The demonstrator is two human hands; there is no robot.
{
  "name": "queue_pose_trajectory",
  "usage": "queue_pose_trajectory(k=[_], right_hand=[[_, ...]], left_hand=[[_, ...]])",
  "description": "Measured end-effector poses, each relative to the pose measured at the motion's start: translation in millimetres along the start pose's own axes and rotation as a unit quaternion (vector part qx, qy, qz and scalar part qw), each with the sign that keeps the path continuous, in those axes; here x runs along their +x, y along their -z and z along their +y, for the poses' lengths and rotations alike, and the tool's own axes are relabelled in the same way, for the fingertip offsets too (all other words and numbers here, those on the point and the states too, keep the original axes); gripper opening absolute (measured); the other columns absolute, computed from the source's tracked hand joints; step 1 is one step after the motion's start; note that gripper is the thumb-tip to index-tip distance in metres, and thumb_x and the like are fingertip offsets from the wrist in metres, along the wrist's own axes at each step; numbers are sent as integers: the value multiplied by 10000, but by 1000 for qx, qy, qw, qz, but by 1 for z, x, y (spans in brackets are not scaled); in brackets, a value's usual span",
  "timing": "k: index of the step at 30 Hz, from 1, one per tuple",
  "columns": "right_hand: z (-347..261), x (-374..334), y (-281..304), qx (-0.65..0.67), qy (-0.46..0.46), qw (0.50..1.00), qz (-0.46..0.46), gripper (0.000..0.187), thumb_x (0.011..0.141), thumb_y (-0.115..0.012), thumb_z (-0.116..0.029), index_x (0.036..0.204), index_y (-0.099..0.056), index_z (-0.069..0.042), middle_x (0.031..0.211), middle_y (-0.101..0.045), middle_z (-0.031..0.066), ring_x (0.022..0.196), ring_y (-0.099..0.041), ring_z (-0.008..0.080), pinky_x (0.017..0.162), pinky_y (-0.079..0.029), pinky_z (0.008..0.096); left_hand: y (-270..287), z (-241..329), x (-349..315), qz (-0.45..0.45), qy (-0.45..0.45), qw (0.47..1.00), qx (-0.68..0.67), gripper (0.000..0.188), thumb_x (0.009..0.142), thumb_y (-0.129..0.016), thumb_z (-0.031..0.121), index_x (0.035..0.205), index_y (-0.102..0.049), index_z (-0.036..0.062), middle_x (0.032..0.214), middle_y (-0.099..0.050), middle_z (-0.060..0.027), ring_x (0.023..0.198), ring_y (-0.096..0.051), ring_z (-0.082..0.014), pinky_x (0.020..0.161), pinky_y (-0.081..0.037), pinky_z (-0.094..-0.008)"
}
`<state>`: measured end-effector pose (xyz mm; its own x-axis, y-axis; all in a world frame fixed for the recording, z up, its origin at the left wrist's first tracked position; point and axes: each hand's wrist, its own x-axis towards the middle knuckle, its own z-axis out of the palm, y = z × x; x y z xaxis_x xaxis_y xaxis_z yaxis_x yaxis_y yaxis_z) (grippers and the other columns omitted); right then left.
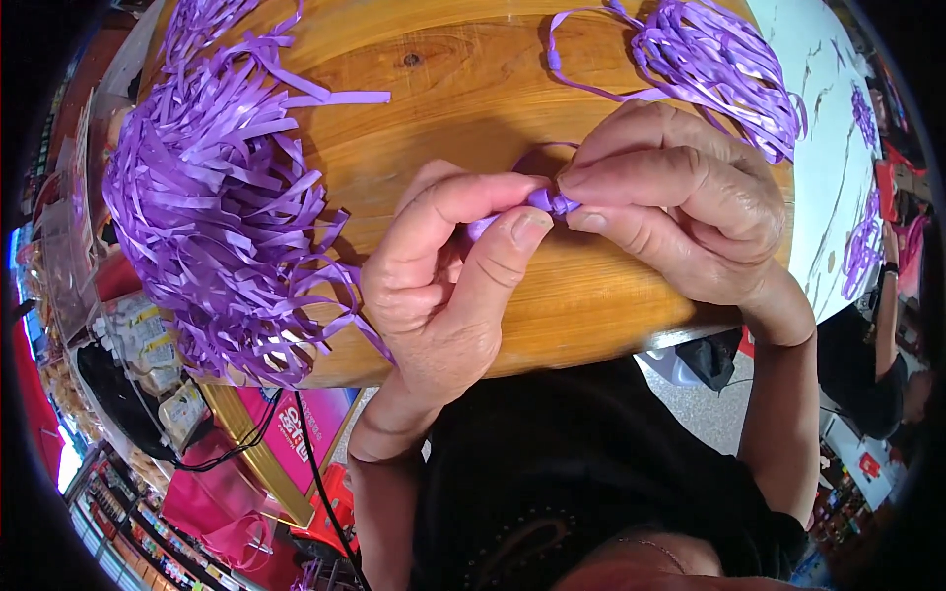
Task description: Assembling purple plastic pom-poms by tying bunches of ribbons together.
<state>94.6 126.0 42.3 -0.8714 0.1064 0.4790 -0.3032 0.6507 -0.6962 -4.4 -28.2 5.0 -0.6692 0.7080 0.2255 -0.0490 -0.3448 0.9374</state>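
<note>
Both hands meet above the wooden table [443, 118], each pinching the same purple ribbon [540, 201]. The thumb and forefinger of my left hand [448, 261] grip it from the left side. From the right, my right hand [695, 192] holds it close by between thumb and fingertips. A small fold or knot of the ribbon shows between the fingertips; its exact form is too small to make out. To the left lies a large heap of loose purple ribbon strips [217, 187]. A looped purple ribbon bundle [714, 74] rests beyond my right hand.
A white marbled tabletop [823, 158] adjoins on the right, with more purple ribbon [863, 246] on it. Another person's arm [887, 305] reaches in at the far right. Left of the table stand a gold-edged pink board [296, 433], a pink bag [217, 492] and packaged goods.
</note>
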Motion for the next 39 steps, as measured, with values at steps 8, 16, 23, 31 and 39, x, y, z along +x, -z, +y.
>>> queue_pose_trajectory(k=[8,16,23,31,39], right_hand=[[3,1,1,-16,11,1000,-1,220,705,-704,12,911,-627,17,859,-616,150,753,-614,208,620,-490,264],[4,0,-2,-40,36,999,-9,242,690,-707,19,917,-623,23,861,-604,152,742,-605,228,613,-488,281],[5,-2,-3,-66,72,995,-13,252,669,-703,30,906,-618,38,850,-595,151,714,-591,228,584,-479,290],[8,2,-1,19,37,999,-21,229,703,-696,4,907,-611,64,787,-611,135,668,-592,207,570,-475,271],[11,1,-2,-5,40,999,-12,278,691,-705,-4,938,-604,76,798,-631,138,691,-613,217,601,-494,288]], left_hand=[[2,-3,2,-11,-13,1000,11,187,784,-638,-49,962,-615,0,814,-515,-3,686,-435,-49,598,-334,-163],[4,-6,0,-8,-19,999,28,193,773,-654,-44,957,-618,2,804,-520,-4,662,-435,-46,578,-334,-164],[4,-9,0,-17,-77,994,74,180,766,-661,-50,932,-611,1,808,-533,-23,563,-406,-30,487,-305,-156],[2,-11,-1,-13,-78,995,55,185,767,-665,-36,938,-614,13,798,-519,-15,626,-419,-37,529,-310,-155],[5,-14,-3,-3,-65,994,93,202,760,-675,-26,949,-623,23,787,-512,-2,623,-419,-46,528,-312,-160]])
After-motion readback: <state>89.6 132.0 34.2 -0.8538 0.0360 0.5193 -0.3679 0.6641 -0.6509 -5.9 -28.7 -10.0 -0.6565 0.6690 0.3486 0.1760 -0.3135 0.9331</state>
